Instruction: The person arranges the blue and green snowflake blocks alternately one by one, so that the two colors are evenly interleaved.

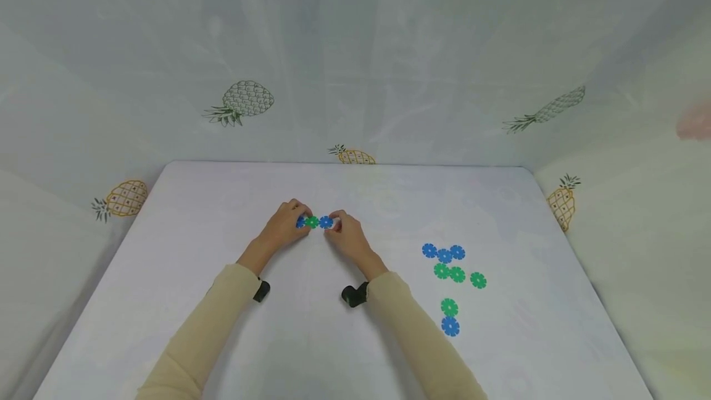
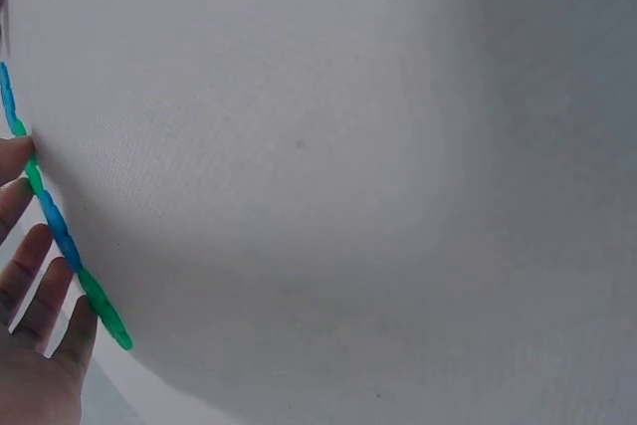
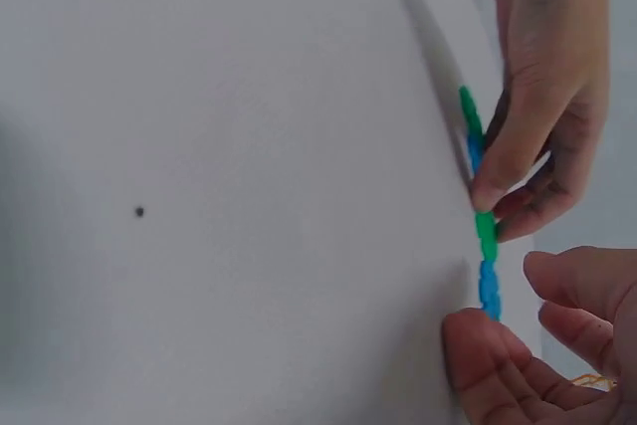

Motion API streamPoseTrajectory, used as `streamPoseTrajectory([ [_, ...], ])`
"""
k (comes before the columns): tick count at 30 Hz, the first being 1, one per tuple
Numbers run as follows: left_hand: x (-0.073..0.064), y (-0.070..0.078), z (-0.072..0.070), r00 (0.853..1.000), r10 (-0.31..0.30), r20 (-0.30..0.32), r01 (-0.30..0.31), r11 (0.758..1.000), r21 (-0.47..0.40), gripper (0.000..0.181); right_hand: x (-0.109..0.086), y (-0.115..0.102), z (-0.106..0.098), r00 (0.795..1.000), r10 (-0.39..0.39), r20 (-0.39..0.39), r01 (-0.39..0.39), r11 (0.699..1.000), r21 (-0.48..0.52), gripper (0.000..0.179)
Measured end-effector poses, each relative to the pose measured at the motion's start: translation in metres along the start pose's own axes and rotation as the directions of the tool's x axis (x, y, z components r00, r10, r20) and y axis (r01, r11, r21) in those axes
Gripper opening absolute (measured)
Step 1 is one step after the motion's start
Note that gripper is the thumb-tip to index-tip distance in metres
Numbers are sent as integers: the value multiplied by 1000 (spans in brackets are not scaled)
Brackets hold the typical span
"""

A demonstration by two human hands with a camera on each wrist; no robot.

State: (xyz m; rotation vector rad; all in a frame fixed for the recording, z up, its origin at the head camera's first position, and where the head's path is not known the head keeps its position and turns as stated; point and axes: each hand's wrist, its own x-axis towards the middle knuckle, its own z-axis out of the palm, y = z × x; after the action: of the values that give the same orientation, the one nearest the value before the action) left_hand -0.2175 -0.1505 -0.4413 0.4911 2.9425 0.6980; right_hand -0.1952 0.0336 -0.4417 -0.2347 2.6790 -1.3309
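A joined strip of blue and green notched plastic interlocking discs (image 1: 312, 222) is between my two hands near the table's middle. My left hand (image 1: 284, 224) pinches it, covering part of a blue disc; in the left wrist view a green end disc (image 2: 105, 311) shows beside the fingers. At the strip's other end is a blue disc (image 3: 489, 286), next to my right hand (image 1: 349, 238). In the right wrist view one fingertip (image 3: 468, 340) of that hand overlaps the disc's end, while another finger stands apart from it. Whether that fingertip touches cannot be told.
Loose blue discs (image 1: 444, 256) lie on the white table (image 1: 528, 221) at the right. Below them are green discs (image 1: 457, 274), then one green (image 1: 449, 307) and one blue disc (image 1: 450, 326) nearer the front. A pineapple-print cloth (image 1: 389, 79) hangs behind.
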Motion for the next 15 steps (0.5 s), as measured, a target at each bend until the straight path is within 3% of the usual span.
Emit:
streamPoseTrajectory([
  [5,-1,2,-1,1000,-1,-5,1,1000,-8,31,-10,-5,-9,999,-21,42,19,999,47,35],
  [15,-1,0,1,1000,-13,2,13,1000,-16,31,-43,-12,-31,997,-72,12,69,987,146,35],
])
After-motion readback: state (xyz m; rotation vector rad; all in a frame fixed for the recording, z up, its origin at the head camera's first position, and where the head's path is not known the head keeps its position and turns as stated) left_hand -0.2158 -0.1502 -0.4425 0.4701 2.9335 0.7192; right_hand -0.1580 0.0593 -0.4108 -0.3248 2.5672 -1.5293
